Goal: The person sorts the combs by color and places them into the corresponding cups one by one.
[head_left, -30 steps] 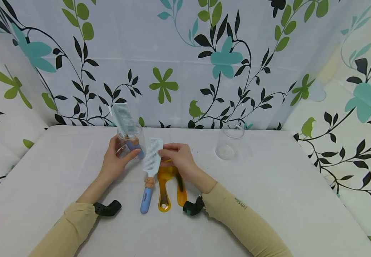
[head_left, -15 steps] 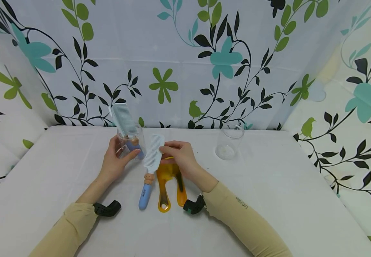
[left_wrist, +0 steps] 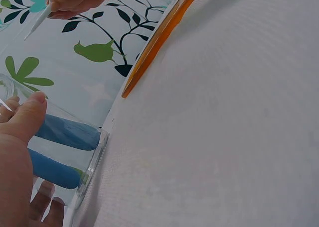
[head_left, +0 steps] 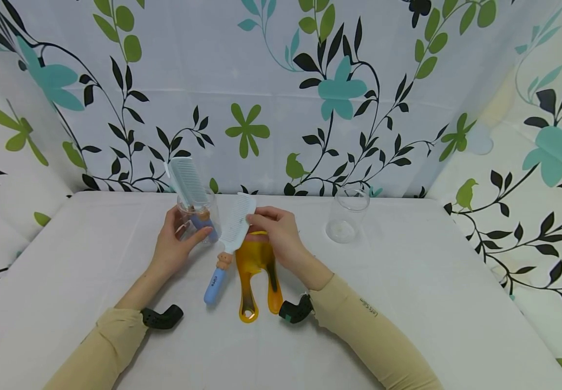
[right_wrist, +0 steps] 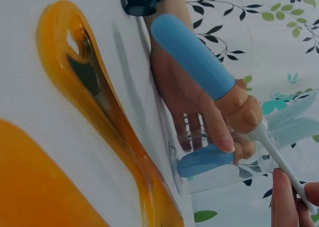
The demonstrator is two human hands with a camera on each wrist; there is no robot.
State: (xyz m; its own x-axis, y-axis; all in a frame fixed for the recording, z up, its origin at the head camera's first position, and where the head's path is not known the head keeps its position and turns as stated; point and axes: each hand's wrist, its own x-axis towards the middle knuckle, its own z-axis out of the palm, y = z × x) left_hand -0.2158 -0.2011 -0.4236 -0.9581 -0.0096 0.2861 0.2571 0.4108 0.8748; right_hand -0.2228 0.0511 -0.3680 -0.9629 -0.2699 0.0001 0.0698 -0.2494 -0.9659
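One comb [head_left: 235, 232], head pinched in the right hand [head_left: 282, 234], handle slanting toward the person and leftward, hangs between both hands, just right of the cup [head_left: 214, 209] that the left hand [head_left: 176, 245] grips

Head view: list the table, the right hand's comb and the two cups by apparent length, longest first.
1. Table
2. Comb in the right hand
3. Left cup and right cup, unranked: they look alike, and the left hand partly covers one.
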